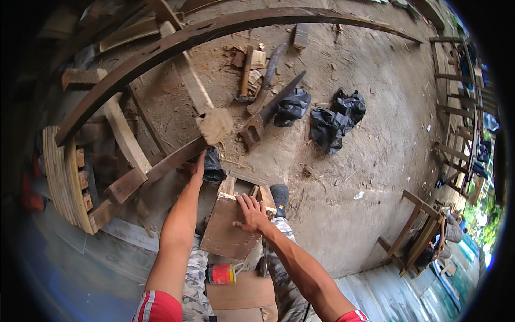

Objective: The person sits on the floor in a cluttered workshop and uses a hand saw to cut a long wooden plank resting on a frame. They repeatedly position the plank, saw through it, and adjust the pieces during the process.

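My right hand (252, 214) lies on a small brown wooden box (228, 236) between my legs, its fingers spread over the top panel near the far edge. The box's far end shows a gap between pale slats. My left hand (197, 166) reaches forward to the underside of a dark wooden beam (161, 169), beside a crumpled black plastic bag (213, 166). Its fingers are mostly hidden, so whether it grips the beam or the bag is unclear. A pale block-like timber end (215, 126) sits just beyond that hand.
Ahead lie a handsaw (263, 118), a long curved blade (269, 75), a hammer (247, 75) and black plastic bags (338, 121). A long dark beam (214, 27) crosses the far side. A red-and-yellow can (222, 273) stands near my legs. At right are a ladder-like frame (453, 107) and another person (440, 241).
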{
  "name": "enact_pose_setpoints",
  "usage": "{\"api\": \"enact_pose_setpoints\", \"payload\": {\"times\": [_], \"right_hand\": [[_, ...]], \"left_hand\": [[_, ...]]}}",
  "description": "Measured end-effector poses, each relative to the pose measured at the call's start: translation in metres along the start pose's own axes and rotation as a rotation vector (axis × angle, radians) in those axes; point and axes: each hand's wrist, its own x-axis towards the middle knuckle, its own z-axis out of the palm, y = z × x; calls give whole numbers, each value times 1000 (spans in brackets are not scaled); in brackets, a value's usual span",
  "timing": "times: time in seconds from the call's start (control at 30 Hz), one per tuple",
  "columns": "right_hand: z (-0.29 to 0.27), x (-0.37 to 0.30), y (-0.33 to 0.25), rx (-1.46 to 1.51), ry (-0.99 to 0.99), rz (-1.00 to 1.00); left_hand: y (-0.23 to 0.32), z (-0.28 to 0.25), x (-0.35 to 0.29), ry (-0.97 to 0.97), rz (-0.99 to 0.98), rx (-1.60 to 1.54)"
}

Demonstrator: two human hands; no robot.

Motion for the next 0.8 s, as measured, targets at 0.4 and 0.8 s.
{"api": "enact_pose_setpoints", "payload": {"times": [0.4, 0.8], "right_hand": [[-1, 4, -14, -153, -42, 109], [3, 7, -13, -290, -22, 133]], "left_hand": [[-80, -27, 4, -88, 43, 188], [-148, -72, -48, -289, -51, 150]]}}
